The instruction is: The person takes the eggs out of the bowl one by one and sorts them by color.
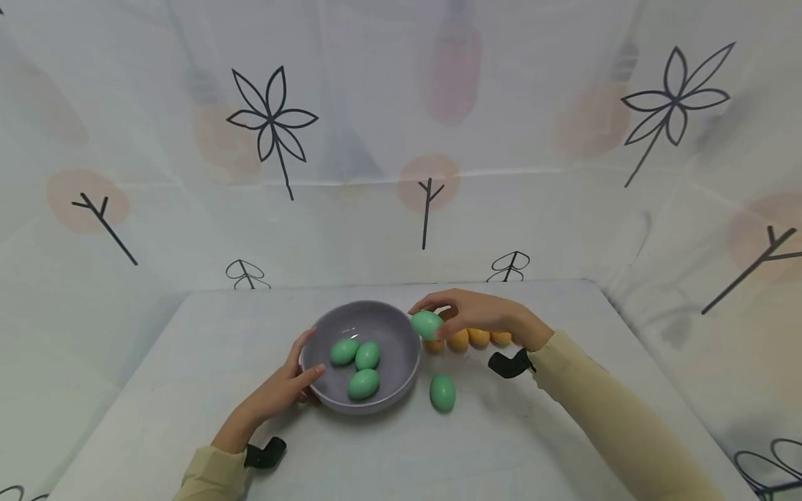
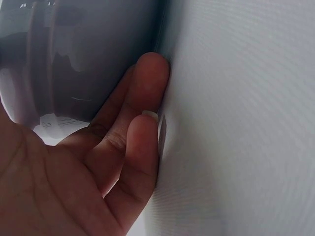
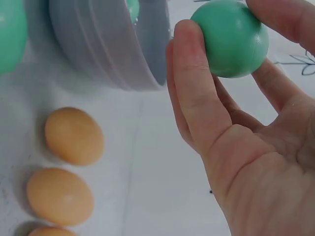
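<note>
A grey-purple bowl (image 1: 395,334) stands on the white table with three green eggs (image 1: 363,384) inside. My left hand (image 1: 285,386) grips its left side, thumb over the rim; in the left wrist view the fingers (image 2: 147,78) reach low under the bowl's outer wall, against the tabletop. At the bowl's right rim, my right hand (image 1: 473,311) pinches another green egg (image 3: 230,39) between thumb and fingertips, raised above the table. One more green egg (image 1: 443,393) lies on the table to the right of the bowl.
A row of several orange-brown eggs (image 1: 479,338) lies on the table below my right hand, partly hidden by it. The white table (image 1: 313,459) runs back to a patterned cloth (image 1: 351,229), which also hangs along both sides.
</note>
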`<state>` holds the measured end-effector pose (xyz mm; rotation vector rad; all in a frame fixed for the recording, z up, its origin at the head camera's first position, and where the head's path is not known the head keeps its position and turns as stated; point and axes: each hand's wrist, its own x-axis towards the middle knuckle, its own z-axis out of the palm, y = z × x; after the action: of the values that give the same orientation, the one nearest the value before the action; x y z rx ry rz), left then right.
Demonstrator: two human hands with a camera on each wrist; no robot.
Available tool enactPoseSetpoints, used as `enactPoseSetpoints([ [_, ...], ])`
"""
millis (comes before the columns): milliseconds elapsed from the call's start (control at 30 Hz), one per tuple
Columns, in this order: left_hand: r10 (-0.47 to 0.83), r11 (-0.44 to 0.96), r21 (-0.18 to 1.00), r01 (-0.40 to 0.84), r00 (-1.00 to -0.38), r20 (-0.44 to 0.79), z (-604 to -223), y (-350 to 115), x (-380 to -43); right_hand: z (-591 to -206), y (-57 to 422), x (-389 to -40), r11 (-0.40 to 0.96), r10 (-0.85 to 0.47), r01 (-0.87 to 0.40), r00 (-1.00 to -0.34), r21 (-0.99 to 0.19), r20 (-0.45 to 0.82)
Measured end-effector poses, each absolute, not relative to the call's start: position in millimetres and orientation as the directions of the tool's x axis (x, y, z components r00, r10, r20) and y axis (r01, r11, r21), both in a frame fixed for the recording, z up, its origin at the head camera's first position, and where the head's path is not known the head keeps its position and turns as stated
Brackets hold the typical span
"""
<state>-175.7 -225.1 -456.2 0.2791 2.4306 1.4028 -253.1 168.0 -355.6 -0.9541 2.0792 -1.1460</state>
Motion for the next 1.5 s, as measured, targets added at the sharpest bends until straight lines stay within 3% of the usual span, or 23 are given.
enactPoseSetpoints([
  [367,0.336,0.494,0.869,0.018,-0.926,-0.171,-456,-226,-176,-365,204,-229,0.359,-0.752,-0.236,-0.646,-0.903,-0.13],
  [833,0.327,0.495,0.869,0.011,-0.929,-0.175,-456,-227,-177,-394,221,-202,0.312,-0.661,-0.253,-0.75,-0.916,-0.017],
  [1500,0.319,0.498,0.867,0.011,-0.932,-0.171,-459,-226,-179,-447,231,-174,0.348,-0.624,-0.205,-0.779,-0.915,-0.063],
])
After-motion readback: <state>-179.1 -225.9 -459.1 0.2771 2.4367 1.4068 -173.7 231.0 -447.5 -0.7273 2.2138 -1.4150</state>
